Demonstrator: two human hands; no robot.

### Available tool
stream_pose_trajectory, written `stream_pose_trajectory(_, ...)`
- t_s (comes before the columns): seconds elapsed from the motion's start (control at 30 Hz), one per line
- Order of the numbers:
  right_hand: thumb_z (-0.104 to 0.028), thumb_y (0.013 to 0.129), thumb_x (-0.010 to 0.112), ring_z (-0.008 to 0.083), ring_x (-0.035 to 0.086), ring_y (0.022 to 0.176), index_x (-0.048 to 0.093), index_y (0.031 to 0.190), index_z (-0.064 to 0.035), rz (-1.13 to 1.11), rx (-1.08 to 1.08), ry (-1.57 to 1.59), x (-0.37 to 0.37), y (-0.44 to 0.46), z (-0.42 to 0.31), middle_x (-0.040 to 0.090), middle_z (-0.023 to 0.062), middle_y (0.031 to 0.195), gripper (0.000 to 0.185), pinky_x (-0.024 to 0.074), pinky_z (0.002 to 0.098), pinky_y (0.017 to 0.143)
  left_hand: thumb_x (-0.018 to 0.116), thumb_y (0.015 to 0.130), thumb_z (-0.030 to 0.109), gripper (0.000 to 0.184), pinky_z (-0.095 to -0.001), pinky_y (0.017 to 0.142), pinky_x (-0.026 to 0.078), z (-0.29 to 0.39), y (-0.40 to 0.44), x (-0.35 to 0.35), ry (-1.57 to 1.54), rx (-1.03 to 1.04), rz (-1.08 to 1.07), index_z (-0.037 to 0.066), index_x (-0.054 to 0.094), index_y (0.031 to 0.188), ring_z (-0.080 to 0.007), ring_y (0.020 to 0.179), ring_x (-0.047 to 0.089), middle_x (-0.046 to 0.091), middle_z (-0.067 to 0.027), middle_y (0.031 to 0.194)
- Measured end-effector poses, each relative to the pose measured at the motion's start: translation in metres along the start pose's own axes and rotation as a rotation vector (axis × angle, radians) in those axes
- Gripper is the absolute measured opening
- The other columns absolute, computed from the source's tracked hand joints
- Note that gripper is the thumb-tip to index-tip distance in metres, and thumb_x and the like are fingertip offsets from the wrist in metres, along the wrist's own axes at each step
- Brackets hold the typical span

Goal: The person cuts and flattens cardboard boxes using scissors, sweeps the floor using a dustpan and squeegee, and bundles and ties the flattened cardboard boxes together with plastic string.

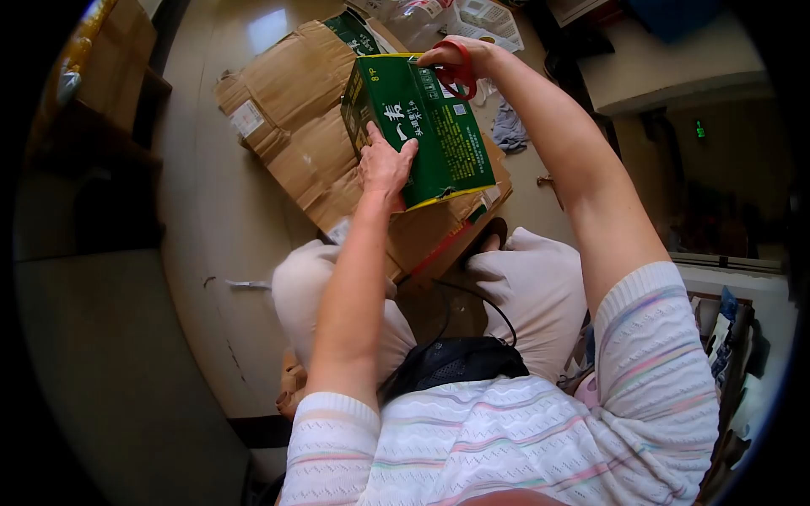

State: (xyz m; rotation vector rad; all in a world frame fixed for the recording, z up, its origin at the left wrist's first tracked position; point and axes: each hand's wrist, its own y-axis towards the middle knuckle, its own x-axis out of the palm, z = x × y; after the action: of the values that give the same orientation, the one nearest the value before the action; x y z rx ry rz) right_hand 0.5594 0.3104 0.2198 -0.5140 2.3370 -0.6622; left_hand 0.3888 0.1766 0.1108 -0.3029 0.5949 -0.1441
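A green cardboard box (434, 139) with white and yellow print stands tilted in front of me, with yellow trim along its edges. My left hand (386, 167) grips its near left edge, the thumb on the printed face and the fingers on the side face. At the box's far upper edge, my right hand (464, 57) holds scissors with red handles (456, 74). The blades are not clearly visible against the box.
Flattened brown cardboard (295, 126) lies on the floor beneath the box. Clear plastic (413, 24) and printed paper (489, 21) are beyond it. A grey cloth (510, 128) lies to the right, and a metal tool (249, 285) by my left knee.
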Motion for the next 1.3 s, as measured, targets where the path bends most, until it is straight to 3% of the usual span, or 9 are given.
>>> stream_pose_trajectory(0.17, -0.024, 0.075, 0.061, 0.0131, 0.048, 0.045, 0.06, 0.073, -0.0019, 0.076, 0.171, -0.041, 0.002, -0.007, -0.013, 0.055, 0.0047, 0.058, 0.022, 0.0387, 0.0252, 0.04, 0.063, 0.071, 0.042, 0.086, -0.043, 0.085, 0.043, 0.002, -0.001, -0.001, -0.026, 0.006, 0.019, 0.0, 0.021, 0.134, -0.0387, 0.096, 0.056, 0.058, -0.0259, 0.102)
stream_pose_trajectory(0.5, -0.02, 0.068, 0.058, 0.0136, 0.043, 0.041, 0.047, 0.06, -0.0091, -0.194, 0.411, -0.288, 0.03, -0.017, -0.003, 0.044, 0.0015, 0.05, 0.017, 0.0369, 0.0291, 0.039, 0.06, 0.074, 0.045, 0.087, -0.0436, 0.087, 0.042, 0.002, 0.0, -0.002, -0.017, -0.016, -0.052, 0.004, 0.018, 0.137, -0.0376, 0.101, 0.053, 0.051, -0.0259, 0.111)
stream_pose_trajectory(0.67, -0.018, 0.067, 0.058, 0.0148, 0.046, 0.042, 0.046, 0.059, -0.0081, -0.195, 0.413, -0.325, 0.055, -0.045, 0.016, 0.047, 0.003, 0.052, 0.017, 0.0366, 0.0269, 0.038, 0.061, 0.074, 0.044, 0.087, -0.0437, 0.087, 0.042, 0.006, -0.003, -0.005, 0.005, -0.036, -0.032, 0.004, 0.018, 0.137, -0.0378, 0.101, 0.053, 0.052, -0.026, 0.111)
stream_pose_trajectory(0.7, -0.019, 0.068, 0.057, 0.0149, 0.047, 0.042, 0.046, 0.059, -0.0077, -0.217, 0.428, -0.311, 0.055, -0.058, 0.008, 0.047, 0.0035, 0.052, 0.018, 0.0371, 0.0271, 0.038, 0.062, 0.072, 0.042, 0.081, -0.044, 0.082, 0.043, 0.004, -0.004, -0.003, 0.005, 0.029, 0.046, 0.0, 0.024, 0.13, -0.0399, 0.093, 0.057, 0.059, -0.0267, 0.098)
stream_pose_trajectory(1.0, -0.021, 0.075, 0.051, 0.0204, 0.053, 0.045, 0.053, 0.067, 0.0022, -0.365, 0.359, -0.108, 0.086, -0.15, 0.04, 0.052, 0.0102, 0.054, 0.025, 0.044, 0.0328, 0.04, 0.061, 0.075, 0.038, 0.083, -0.0418, 0.083, 0.044, 0.002, 0.001, -0.008, -0.017, 0.058, -0.027, -0.003, 0.019, 0.134, -0.038, 0.094, 0.056, 0.057, -0.0272, 0.101)
stream_pose_trajectory(1.03, -0.02, 0.075, 0.051, 0.0208, 0.053, 0.044, 0.054, 0.067, 0.0029, -0.433, 0.327, -0.041, 0.09, -0.162, 0.049, 0.052, 0.0106, 0.054, 0.025, 0.0441, 0.0332, 0.039, 0.061, 0.074, 0.038, 0.071, -0.0436, 0.082, 0.043, 0.003, 0.0, -0.008, -0.039, 0.044, 0.005, 0.004, 0.028, 0.127, -0.0399, 0.093, 0.057, 0.059, -0.0248, 0.098)
stream_pose_trajectory(1.1, -0.017, 0.073, 0.049, 0.0211, 0.052, 0.042, 0.053, 0.065, 0.0039, -0.3, 0.373, -0.042, 0.101, -0.185, 0.05, 0.052, 0.0116, 0.053, 0.023, 0.0435, 0.0339, 0.038, 0.061, 0.074, 0.041, 0.073, -0.0444, 0.082, 0.043, 0.004, -0.002, -0.011, -0.045, 0.044, -0.018, 0.005, 0.027, 0.129, -0.0401, 0.093, 0.057, 0.059, -0.0254, 0.099)
stream_pose_trajectory(1.2, -0.02, 0.078, 0.048, 0.0165, 0.048, 0.037, 0.051, 0.063, 0.0008, -0.198, 0.133, 0.019, 0.099, -0.213, 0.049, 0.048, 0.0075, 0.048, 0.026, 0.0396, 0.0295, 0.034, 0.06, 0.072, 0.048, 0.082, -0.0463, 0.081, 0.044, 0.014, -0.018, -0.016, 0.009, -0.006, 0.055, 0.007, 0.024, 0.133, -0.0409, 0.093, 0.056, 0.058, -0.0258, 0.1)
stream_pose_trajectory(1.3, -0.024, 0.082, 0.053, 0.0135, 0.047, 0.037, 0.051, 0.074, -0.0032, 0.188, 0.096, 0.271, 0.096, -0.21, 0.056, 0.049, 0.0038, 0.051, 0.023, 0.0392, 0.0279, 0.036, 0.067, 0.069, 0.04, 0.086, -0.0467, 0.091, 0.037, 0.014, -0.02, -0.003, 0.114, 0.102, 0.265, 0.005, 0.022, 0.135, -0.0377, 0.115, 0.041, 0.042, -0.0216, 0.125)
